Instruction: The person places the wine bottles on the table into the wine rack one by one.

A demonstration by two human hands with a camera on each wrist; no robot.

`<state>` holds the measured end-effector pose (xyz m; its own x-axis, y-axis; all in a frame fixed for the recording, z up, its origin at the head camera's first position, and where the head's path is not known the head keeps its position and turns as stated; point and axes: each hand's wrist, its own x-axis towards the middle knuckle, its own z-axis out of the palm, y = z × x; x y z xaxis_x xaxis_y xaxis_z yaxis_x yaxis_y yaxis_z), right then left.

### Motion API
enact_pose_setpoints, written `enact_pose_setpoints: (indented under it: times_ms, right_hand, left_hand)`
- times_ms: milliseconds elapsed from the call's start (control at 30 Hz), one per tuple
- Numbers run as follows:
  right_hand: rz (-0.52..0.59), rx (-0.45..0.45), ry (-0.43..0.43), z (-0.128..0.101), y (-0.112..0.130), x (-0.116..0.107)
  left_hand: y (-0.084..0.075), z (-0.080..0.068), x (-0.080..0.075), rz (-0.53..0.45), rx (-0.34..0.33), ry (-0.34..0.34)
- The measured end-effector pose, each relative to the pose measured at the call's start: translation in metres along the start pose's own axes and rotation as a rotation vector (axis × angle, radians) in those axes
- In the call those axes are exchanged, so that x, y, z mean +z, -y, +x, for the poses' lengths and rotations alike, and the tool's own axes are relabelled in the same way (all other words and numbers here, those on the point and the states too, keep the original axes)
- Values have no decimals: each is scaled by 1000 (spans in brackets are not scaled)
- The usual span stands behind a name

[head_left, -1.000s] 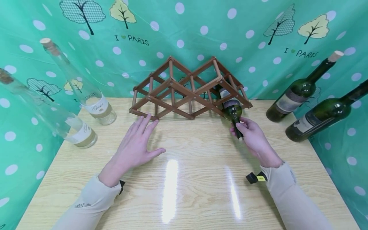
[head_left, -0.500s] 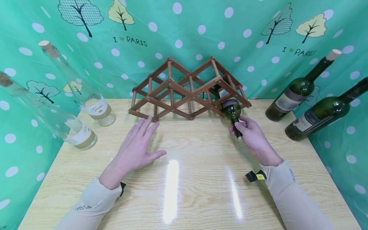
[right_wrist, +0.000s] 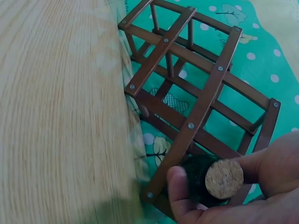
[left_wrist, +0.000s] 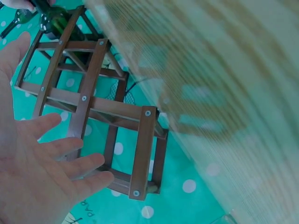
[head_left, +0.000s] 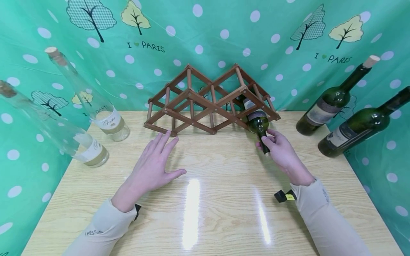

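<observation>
A brown wooden wine rack [head_left: 216, 109] with diamond-shaped openings stands at the back of the table. A dark green wine bottle [head_left: 258, 124] lies in its right-hand lower opening, neck toward me. My right hand [head_left: 283, 151] grips that neck between thumb and fingers. In the right wrist view, the bottle's cork [right_wrist: 224, 179] shows between the thumb and fingers. My left hand [head_left: 148, 169] is spread with straight fingers, its tips near the rack's lower left front; I cannot tell if they touch it. In the left wrist view, the left palm [left_wrist: 37, 172] holds nothing.
Two green wine bottles, one corked [head_left: 323, 110] and one darker-topped [head_left: 355, 131], stand at the right. On the left are two clear corked bottles, a farther one [head_left: 110, 121] and a nearer one [head_left: 89, 151]. A green polka-dot cloth [head_left: 224, 33] hangs around the wooden table [head_left: 224, 177].
Almost nothing differs. The view shifts slightly; the right hand stays on the bottle's neck, and the left hand stays spread by the rack.
</observation>
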<state>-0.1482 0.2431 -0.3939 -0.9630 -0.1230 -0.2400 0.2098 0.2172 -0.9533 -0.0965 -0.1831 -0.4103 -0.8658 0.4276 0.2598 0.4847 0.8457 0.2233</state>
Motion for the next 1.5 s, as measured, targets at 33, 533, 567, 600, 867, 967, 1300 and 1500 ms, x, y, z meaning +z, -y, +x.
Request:
enact_pose_setpoints:
  times_ms: [33, 533, 567, 600, 867, 967, 1300, 1500]
  right_hand:
    - [-35, 9, -8, -1, 0, -1]
    - [-251, -57, -159, -17, 13, -15]
    - [-266, -65, -175, -18, 15, -16]
    - [-276, -70, -190, -20, 16, -17]
    - [-334, -132, -342, -37, 26, -29]
    - [-353, -145, -409, -43, 30, -37]
    - [-372, -157, -636, -58, 41, -72]
    - [-358, -109, -740, -64, 45, -86]
  left_hand:
    - [0, 0, 0, -3, -2, 2]
    - [0, -1, 1, 5, 18, -16]
    - [0, -1, 1, 9, 22, -22]
    - [0, -1, 1, 10, 27, -27]
    - [-2, -1, -2, 9, 49, -49]
    - [-2, -1, -3, 7, 50, -57]
    - [-3, -1, -6, 3, 59, -73]
    - [-4, -1, -6, -8, 69, -81]
